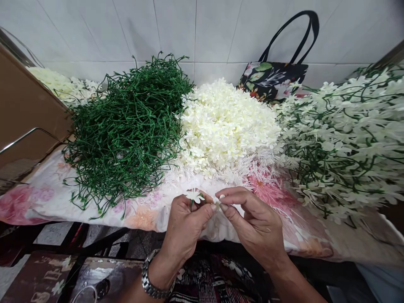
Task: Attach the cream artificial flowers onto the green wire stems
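My left hand [184, 225], with a metal watch at the wrist, is closed on a green artificial stem topped by a white flower [194, 195]. Close against it, my right hand [260, 227] pinches a small white blossom [219, 203] between thumb and fingers; its lower part is hidden. Beyond the hands lies a heap of loose cream-white blossoms [230, 122], with thin white stamen pieces [259, 166] along its front edge. To the left is a tangled pile of green plastic stems [126, 130]. White flowers on green stems [350, 139] are heaped at the right.
A flower-patterned cloth [145, 216] covers the table. A cardboard box [28, 101] stands at the left, with more pale blossoms [52, 82] behind it. A black floral handbag [271, 80] leans on the tiled wall [176, 29]. A brown stool-like surface [38, 277] is below left.
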{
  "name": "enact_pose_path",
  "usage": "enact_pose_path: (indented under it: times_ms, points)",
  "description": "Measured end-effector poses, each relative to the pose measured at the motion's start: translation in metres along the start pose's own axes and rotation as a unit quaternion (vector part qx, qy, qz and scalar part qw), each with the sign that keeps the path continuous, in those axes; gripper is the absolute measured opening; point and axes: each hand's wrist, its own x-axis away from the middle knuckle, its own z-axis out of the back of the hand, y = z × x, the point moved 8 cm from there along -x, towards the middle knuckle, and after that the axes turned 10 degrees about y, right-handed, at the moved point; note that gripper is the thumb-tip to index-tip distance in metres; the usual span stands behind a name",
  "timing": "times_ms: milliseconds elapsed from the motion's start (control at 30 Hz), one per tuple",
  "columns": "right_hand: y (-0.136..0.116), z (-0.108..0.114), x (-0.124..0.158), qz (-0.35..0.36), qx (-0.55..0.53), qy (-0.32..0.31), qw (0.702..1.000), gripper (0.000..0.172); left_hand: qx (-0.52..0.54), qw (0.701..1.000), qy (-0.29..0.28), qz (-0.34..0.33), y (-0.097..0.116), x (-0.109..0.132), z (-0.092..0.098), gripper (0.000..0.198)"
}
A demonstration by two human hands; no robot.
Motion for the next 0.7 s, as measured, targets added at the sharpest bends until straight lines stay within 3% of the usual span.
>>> enact_pose_path:
  times_ms: [200, 367, 700]
  points:
    - [0.002, 0.002, 0.003, 0.0, -0.025, 0.014, 1.0, 0.017, 0.018, 0.999, -0.038, -0.02, -0.001, 0.002, 0.002, 0.013]
    - [0.003, 0.0, 0.008, -0.006, -0.056, 0.002, 0.998, 0.022, 0.072, 0.996, -0.03, 0.033, -0.007, -0.001, 0.004, 0.017]
    - [-0.009, -0.005, 0.009, 0.04, -0.024, -0.017, 0.999, 0.02, 0.047, 0.998, -0.025, 0.023, -0.012, 0.004, 0.001, 0.022]
